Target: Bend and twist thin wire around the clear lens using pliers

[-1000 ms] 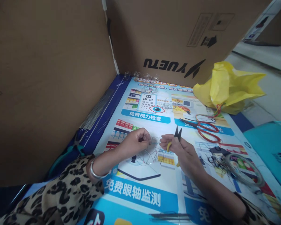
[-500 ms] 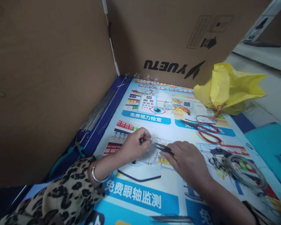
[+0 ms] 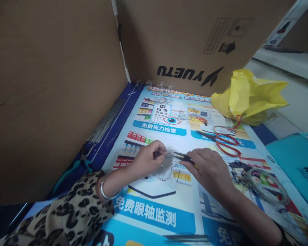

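Observation:
Thin bent wire (image 3: 166, 172) hangs in a loose tangle below my left hand (image 3: 152, 158), whose thumb and fingers pinch part of it. My right hand (image 3: 207, 171) is closed round the handles of dark-nosed pliers (image 3: 181, 156). The pliers' tips point left and reach the wire just beside my left fingertips. Whether the jaws touch the wire is too small to tell. Red-handled scissors (image 3: 224, 140) lie beyond my right hand. A coil of wire (image 3: 268, 186) rests to its right.
Cardboard walls (image 3: 53, 85) rise at left and back. A yellow bag (image 3: 246, 97) sits at back right, a turquoise bag (image 3: 292, 157) at right. Teal-handled pliers (image 3: 77, 167) and straight wires (image 3: 105, 124) lie left. Several wire pieces (image 3: 186, 114) lie on the printed sheet (image 3: 146, 212); dark rods (image 3: 186, 238) in front.
My right hand and the pliers have moved slightly up and to the right, and the pliers now lie flatter. My left hand keeps its pinch almost in place.

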`<state>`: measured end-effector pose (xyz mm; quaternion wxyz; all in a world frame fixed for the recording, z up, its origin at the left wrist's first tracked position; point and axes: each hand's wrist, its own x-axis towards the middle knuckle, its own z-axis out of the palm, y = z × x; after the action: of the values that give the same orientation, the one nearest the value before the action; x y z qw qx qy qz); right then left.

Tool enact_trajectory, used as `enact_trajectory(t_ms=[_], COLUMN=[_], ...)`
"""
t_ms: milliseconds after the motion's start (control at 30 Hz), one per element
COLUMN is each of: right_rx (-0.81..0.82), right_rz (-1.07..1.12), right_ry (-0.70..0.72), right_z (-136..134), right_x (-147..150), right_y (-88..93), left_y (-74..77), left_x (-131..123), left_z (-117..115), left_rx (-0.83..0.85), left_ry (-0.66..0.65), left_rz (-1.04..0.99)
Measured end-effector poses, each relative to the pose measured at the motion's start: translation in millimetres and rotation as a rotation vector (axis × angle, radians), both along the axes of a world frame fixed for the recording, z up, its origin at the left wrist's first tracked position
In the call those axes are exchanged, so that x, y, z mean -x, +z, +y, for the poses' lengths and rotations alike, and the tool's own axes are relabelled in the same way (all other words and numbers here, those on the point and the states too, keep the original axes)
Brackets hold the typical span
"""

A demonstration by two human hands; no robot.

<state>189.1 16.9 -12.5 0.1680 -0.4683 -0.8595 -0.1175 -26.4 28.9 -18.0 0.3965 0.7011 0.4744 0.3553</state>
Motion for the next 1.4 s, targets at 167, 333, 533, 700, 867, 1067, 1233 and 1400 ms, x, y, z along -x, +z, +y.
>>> enact_trajectory(t_ms=[167, 333, 533, 700, 867, 1067, 1233, 1400], right_rx=[-0.009, -0.05, -0.084, -0.114, -0.116, -0.111, -0.096, -0.072], right_rz=[-0.042, -0.123, -0.167, -0.172, -0.173, -0.177, -0.186, -0.18], right_ry=[0.067, 0.042, 0.007, 0.004, -0.005, -0.005, 0.007, 0.033], right_z=[-2, -4, -7, -9, -10, -8, -4, 2], right_x=[3, 6, 10, 10, 11, 14, 14, 13], right_y=[1.3, 1.9, 2.9, 2.5, 4.2, 5.6, 4.2, 1.1], left_y=[0.2, 1.5, 0.0, 0.0, 0.8, 3.8, 2.6, -1.0], left_x=[0, -1, -4, -5, -5, -6, -6, -6], left_z=[0, -1, -3, -3, -4, -4, -3, -2], left_rx=[0.01, 0.046, 0.052, 0.055, 0.034, 0.033, 0.024, 0.031], left_ry=[-0.024, -0.025, -0.006, -0.004, 0.03, 0.072, 0.095, 0.096], left_rz=[-0.009, -0.03, -0.066, -0.077, -0.075, -0.073, -0.079, -0.113])
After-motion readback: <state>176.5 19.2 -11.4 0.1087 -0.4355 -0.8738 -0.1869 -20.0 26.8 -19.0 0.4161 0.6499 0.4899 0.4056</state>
